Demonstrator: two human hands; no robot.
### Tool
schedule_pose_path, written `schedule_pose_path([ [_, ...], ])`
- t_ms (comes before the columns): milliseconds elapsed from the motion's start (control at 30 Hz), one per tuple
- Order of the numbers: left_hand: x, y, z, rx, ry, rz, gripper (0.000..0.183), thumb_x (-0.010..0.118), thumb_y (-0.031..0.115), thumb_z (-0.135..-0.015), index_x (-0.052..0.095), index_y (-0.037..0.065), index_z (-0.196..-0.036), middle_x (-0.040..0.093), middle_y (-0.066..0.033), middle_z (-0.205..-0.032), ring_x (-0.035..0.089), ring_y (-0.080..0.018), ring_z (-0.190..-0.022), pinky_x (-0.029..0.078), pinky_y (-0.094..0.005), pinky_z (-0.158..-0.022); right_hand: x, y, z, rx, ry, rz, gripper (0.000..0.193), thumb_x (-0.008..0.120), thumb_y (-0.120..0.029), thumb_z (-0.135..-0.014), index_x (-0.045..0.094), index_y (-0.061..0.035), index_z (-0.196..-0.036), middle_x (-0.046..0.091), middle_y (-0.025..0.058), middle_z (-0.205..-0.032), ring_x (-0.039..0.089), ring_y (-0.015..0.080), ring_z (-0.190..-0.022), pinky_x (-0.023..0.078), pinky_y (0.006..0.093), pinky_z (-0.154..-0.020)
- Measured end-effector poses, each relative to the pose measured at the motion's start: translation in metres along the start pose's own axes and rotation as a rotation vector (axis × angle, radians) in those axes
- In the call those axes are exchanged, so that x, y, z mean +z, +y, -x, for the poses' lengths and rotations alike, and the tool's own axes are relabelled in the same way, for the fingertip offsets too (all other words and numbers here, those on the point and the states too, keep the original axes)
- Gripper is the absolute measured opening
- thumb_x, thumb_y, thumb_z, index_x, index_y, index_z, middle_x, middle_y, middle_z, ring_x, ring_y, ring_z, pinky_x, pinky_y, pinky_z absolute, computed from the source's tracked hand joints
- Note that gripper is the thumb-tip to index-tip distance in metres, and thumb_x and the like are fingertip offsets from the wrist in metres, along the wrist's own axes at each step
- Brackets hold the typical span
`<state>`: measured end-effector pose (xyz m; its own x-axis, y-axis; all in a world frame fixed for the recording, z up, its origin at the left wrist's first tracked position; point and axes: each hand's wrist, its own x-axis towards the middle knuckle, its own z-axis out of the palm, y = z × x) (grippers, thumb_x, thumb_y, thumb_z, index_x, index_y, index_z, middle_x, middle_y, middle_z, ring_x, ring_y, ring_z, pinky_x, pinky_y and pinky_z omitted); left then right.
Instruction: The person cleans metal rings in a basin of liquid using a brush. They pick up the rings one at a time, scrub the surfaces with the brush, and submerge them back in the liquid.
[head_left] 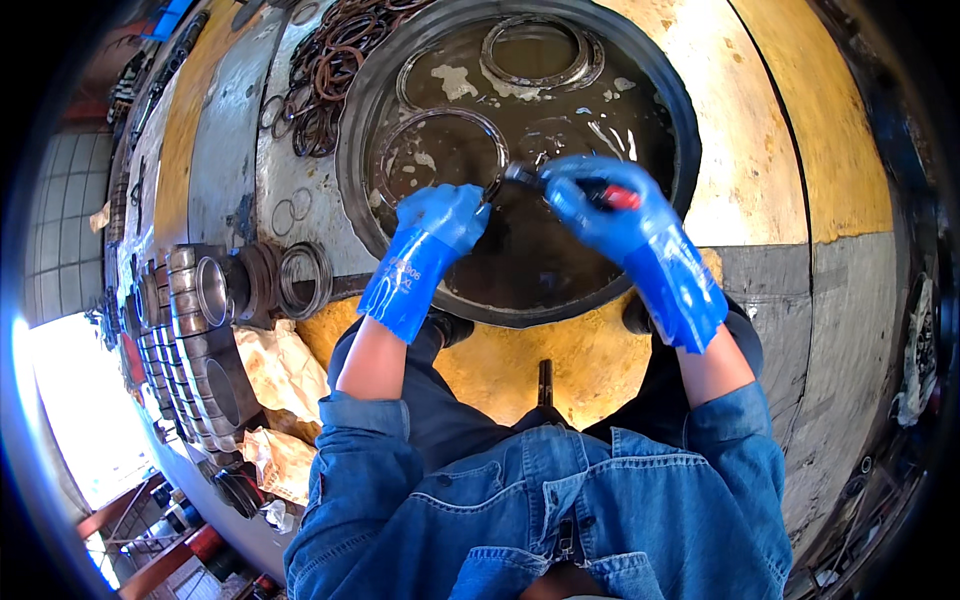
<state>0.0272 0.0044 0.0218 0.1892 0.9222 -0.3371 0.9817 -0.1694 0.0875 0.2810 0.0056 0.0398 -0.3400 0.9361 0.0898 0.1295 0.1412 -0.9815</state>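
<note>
My left hand (440, 218), in a blue rubber glove, is closed on the near side of a thin metal ring (503, 150). The ring is held over dark, murky liquid in a round black tub (352, 150). Gloved the same way, my right hand (612, 212) grips a tool with a black-and-red handle (621, 198). Its dark tip (520, 174) points left, close to the ring's right edge. Motion blurs that tip, so I cannot tell its kind or whether it touches the ring. More metal rings (487, 62) lie in the far part of the tub.
Rusty rings (338, 75) are heaped left of the tub. Two thin rings (284, 217) lie flat nearby. Stacked metal cylinders (190, 320) and more rings (306, 280) stand at the left, beside crumpled brown paper (280, 365). Yellow-and-grey plates (770, 190) cover the floor.
</note>
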Motion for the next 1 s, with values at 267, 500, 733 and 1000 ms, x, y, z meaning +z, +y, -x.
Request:
schedule_pose_path([
  [267, -0.009, 0.023, 0.019, 0.176, -0.023, -0.052, 0.023, 0.063, 0.034, -0.094, 0.076, 0.014, -0.094, 0.074, -0.0145, -0.082, 0.073, -0.0384, -0.081, 0.058, -0.0523, -0.072, -0.006, 0.023, -0.020, -0.288, -0.058, 0.542, 0.024, 0.076, -0.011, -0.087, 0.076, -0.0088, -0.111, 0.076, 0.0167, -0.104, 0.075, 0.0355, -0.090, 0.060, 0.0396, -0.078],
  [500, 0.014, 0.061, 0.017, 0.404, -0.140, -0.123, 0.011, 0.068, 0.023, -0.087, 0.076, 0.016, -0.091, 0.077, -0.0088, -0.086, 0.076, -0.0328, -0.085, 0.057, -0.0474, -0.070, -0.006, 0.028, -0.030, -0.262, 0.394, 0.466, 0.022, 0.077, -0.010, -0.090, 0.075, -0.0037, -0.111, 0.077, 0.0163, -0.101, 0.076, 0.0231, -0.088, 0.059, 0.0322, -0.080],
  [733, 0.043, 0.054, 0.020, 0.376, -0.031, 0.023, 0.033, 0.060, 0.038, -0.100, 0.064, 0.016, -0.124, 0.068, -0.0133, -0.119, 0.068, -0.0288, -0.109, 0.057, -0.0449, -0.090, 0.040, -0.022, -0.008, -0.176, -0.117, -0.020, 0.025, 0.078, -0.016, -0.087, 0.077, -0.0095, -0.111, 0.077, 0.0138, -0.102, 0.075, 0.0313, -0.094, 0.059, 0.0363, -0.086],
  [1000, 0.046, 0.076, 0.029, 0.583, 0.095, -0.090, 0.017, 0.070, 0.026, -0.086, 0.077, 0.015, -0.096, 0.073, -0.0054, -0.078, 0.073, -0.0291, -0.073, 0.054, -0.0450, -0.061, 0.003, -0.016, -0.023, -0.006, 0.351, 0.408, 0.015, 0.075, -0.023, -0.089, 0.080, -0.0148, -0.101, 0.077, 0.0126, -0.094, 0.075, 0.0324, -0.085, 0.059, 0.0377, -0.077],
])
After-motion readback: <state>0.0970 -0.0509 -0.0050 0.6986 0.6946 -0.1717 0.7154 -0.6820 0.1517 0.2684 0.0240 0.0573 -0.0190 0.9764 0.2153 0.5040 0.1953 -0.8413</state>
